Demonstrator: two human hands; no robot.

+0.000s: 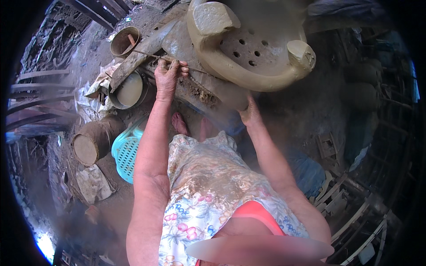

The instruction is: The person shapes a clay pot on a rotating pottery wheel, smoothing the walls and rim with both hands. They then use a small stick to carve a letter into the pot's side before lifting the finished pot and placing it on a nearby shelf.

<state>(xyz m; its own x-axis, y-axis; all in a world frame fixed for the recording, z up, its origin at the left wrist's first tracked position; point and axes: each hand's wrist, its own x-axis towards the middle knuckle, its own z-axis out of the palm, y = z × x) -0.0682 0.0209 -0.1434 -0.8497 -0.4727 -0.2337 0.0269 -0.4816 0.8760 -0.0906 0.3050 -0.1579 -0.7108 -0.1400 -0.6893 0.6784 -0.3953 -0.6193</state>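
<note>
In front of me stands a large clay stove [253, 80], with raised lugs on its rim and several round holes in its floor. My left hand [167, 77] is closed around a thin stick [195, 69], left of the stove and over the work board. One end of the stick points toward the stove's lower wall. Below the stove's near side is my right hand [251, 114], at the edge of the work surface. Its fingers are lost in a blurred patch, so what they touch is not visible. Crumbled clay [204, 95] lies on the board between my hands.
To the left are a brown bowl [125, 42] with a stick-like piece inside, a metal pot [127, 91] of cloudy liquid, and a clay-coated cylinder [88, 144]. A turquoise plastic stool [126, 153] stands beside my left arm. Wooden slats [346, 221] lie at lower right.
</note>
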